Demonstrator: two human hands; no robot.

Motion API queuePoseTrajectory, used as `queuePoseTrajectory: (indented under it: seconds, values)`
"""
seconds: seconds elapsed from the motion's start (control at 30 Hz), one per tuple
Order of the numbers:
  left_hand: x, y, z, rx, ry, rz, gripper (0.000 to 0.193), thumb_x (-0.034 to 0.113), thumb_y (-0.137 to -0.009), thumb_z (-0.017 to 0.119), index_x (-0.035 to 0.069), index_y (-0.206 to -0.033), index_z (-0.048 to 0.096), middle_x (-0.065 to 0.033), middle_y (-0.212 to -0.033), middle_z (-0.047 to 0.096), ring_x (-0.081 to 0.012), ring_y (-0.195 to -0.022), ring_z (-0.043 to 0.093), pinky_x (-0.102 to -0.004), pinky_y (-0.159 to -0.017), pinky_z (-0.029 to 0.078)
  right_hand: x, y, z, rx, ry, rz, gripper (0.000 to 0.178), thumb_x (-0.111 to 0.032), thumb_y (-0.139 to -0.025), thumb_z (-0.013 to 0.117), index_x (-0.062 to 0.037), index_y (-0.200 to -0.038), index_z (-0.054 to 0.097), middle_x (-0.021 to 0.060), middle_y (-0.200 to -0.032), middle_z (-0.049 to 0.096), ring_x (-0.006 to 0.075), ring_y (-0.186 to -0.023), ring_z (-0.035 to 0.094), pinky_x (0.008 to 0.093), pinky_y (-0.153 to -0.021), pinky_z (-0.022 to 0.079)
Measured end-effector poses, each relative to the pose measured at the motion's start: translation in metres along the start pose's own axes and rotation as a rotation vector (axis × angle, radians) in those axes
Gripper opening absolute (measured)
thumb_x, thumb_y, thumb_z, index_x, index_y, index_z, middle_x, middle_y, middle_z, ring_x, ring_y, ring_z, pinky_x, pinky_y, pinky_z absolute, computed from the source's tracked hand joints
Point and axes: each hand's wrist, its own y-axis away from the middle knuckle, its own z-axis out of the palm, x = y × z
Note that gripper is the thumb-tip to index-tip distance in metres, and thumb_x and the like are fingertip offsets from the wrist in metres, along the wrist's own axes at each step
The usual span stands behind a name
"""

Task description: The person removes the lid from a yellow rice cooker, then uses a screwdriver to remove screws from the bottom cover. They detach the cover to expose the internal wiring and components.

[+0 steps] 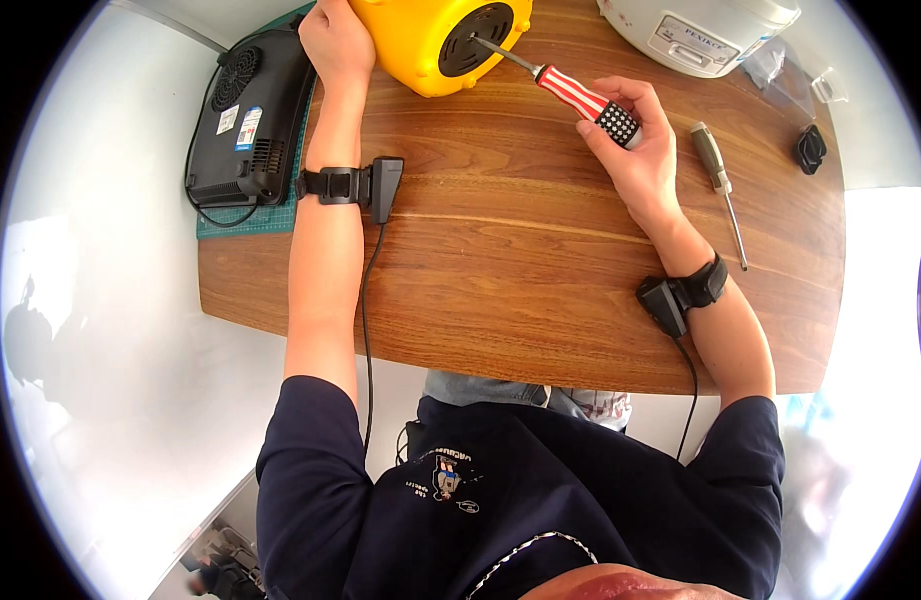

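Note:
A yellow rounded appliance (405, 60) lies at the far edge of view with its base facing me; the top of it is cut off. Set in that base is a round black slotted plate (458, 58). My left hand (338, 45) is closed against the appliance's left side, its fingertips partly out of view. My right hand (635, 135) grips a screwdriver (580, 93) by its red-and-white striped handle with a black, white-dotted end. The screwdriver's metal tip meets the middle of the black plate, its shaft slanting down to the right.
To the right lies a second screwdriver (715, 170) with a greenish-grey handle. Beyond are a white rice cooker (695, 45), clear plastic packaging (778, 75) and a small black part (809, 150). At left, a black vented appliance (250, 120) sits upside down on a green mat (245, 224).

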Motion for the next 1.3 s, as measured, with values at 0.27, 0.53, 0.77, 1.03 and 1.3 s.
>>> queuePoseTrajectory:
  seconds: [0.27,0.53,0.77,1.03,1.3]
  values:
    - [-0.001,0.000,-0.001,0.001,0.002,0.006,0.054,0.036,-0.111,0.041,-0.009,-0.098,0.067,-0.0117,-0.087,0.074,-0.0176,-0.080,0.065,-0.0362,-0.072,0.049,-0.022,0.000,-0.001,-0.083,-0.128,0.333,0.037,-0.022,-0.094,0.075,-0.0046,-0.125,0.064,0.0072,-0.105,0.070,0.0153,-0.092,0.064,0.0313,-0.081,0.053]
    - [0.003,0.002,0.000,0.002,0.034,-0.018,0.054,0.037,-0.111,0.042,-0.009,-0.101,0.068,-0.0111,-0.091,0.074,-0.0180,-0.082,0.065,-0.0360,-0.073,0.050,-0.019,0.001,0.003,-0.017,0.157,-0.036,0.039,-0.010,-0.085,0.081,-0.0064,-0.122,0.066,0.0075,-0.103,0.065,0.0188,-0.088,0.064,0.0325,-0.080,0.053]
    - [0.001,0.002,0.001,-0.011,0.098,-0.041,0.053,0.036,-0.111,0.043,-0.008,-0.099,0.068,-0.0090,-0.090,0.073,-0.0163,-0.083,0.063,-0.0346,-0.074,0.049,-0.014,0.002,0.008,0.006,0.122,0.034,0.037,-0.012,-0.087,0.078,-0.0055,-0.121,0.064,0.0100,-0.105,0.064,0.0249,-0.091,0.064,0.0351,-0.081,0.053]
    - [-0.003,0.001,0.004,0.004,0.082,-0.019,0.051,0.035,-0.112,0.042,-0.008,-0.100,0.068,-0.0075,-0.089,0.072,-0.0151,-0.081,0.062,-0.0339,-0.073,0.049,-0.008,0.000,0.004,-0.001,0.273,-0.159,0.034,-0.011,-0.089,0.075,-0.0056,-0.120,0.064,0.0109,-0.105,0.064,0.0271,-0.092,0.064,0.0376,-0.083,0.054]
    - [0.001,0.003,0.005,-0.020,0.083,0.002,0.050,0.034,-0.112,0.041,-0.007,-0.100,0.068,-0.0085,-0.088,0.073,-0.0161,-0.081,0.064,-0.0351,-0.072,0.050,-0.018,0.001,0.007,-0.049,0.231,-0.023,0.041,-0.008,-0.084,0.073,-0.0090,-0.124,0.064,0.0096,-0.104,0.064,0.0267,-0.095,0.064,0.0386,-0.087,0.053]
